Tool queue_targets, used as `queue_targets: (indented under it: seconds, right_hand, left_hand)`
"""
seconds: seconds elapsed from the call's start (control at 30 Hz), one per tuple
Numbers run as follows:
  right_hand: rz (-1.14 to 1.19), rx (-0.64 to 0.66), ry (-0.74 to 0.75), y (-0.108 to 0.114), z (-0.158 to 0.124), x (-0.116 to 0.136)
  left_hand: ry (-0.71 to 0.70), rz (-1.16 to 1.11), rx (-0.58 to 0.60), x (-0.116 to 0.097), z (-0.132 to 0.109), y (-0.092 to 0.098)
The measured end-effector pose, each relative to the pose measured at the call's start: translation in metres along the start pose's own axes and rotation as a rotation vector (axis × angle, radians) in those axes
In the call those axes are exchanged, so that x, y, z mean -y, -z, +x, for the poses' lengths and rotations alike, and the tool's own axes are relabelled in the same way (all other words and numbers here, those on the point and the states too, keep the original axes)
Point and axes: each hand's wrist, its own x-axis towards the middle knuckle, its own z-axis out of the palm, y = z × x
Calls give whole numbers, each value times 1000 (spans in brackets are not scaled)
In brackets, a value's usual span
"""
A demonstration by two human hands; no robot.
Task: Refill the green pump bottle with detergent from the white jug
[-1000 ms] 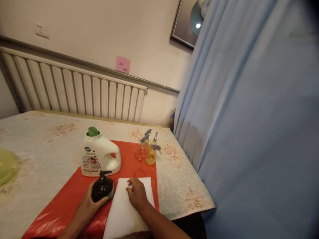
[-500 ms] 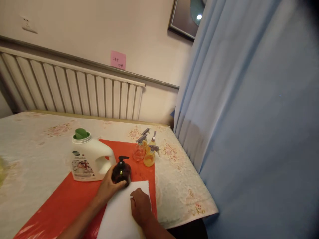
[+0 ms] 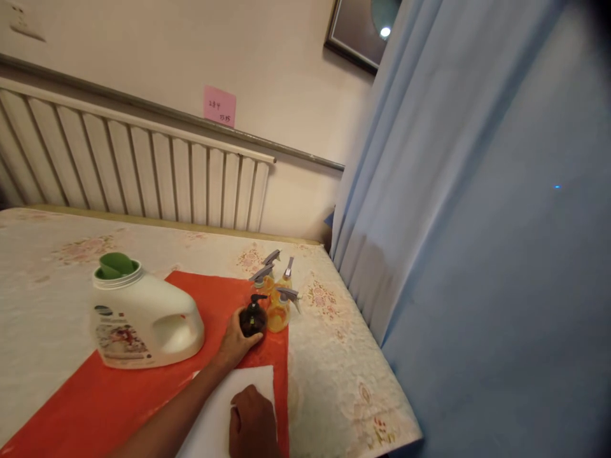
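My left hand (image 3: 237, 341) is wrapped round a dark brown pump bottle (image 3: 253, 320) with a black pump head. The bottle is upright, close beside a group of clear and yellow spray bottles (image 3: 278, 316) with grey triggers. Below it, my right hand (image 3: 252, 420) is curled closed over a white sheet (image 3: 212, 410) on a red mat (image 3: 143, 402). Whether its fingers hold anything is hidden. To the left stands a large white jug (image 3: 147, 318) with a handle and a label; a green cup-like cap (image 3: 116, 266) sits in its mouth.
The flower-patterned tablecloth (image 3: 324, 375) covers the table, whose edge runs down the right side. A blue curtain (image 3: 458, 222) hangs beyond that edge. Behind the table are a radiator (image 3: 138, 165) and a wall with a pink note (image 3: 219, 106).
My left hand has carried the pump bottle away to the right, up to the spray bottles. My right hand stays closed over the white sheet. The view has shifted somewhat.
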Motion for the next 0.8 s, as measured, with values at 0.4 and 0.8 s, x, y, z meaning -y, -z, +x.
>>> queue_targets:
  seconds: [0.4,0.8]
  right_hand:
    - [14,27,-54,1,-1,2]
    - [26,27,7,4,-2,3]
  left_hand:
    - [33,13,50,7,-5,-4]
    - [56,68,-47,1,-108,72]
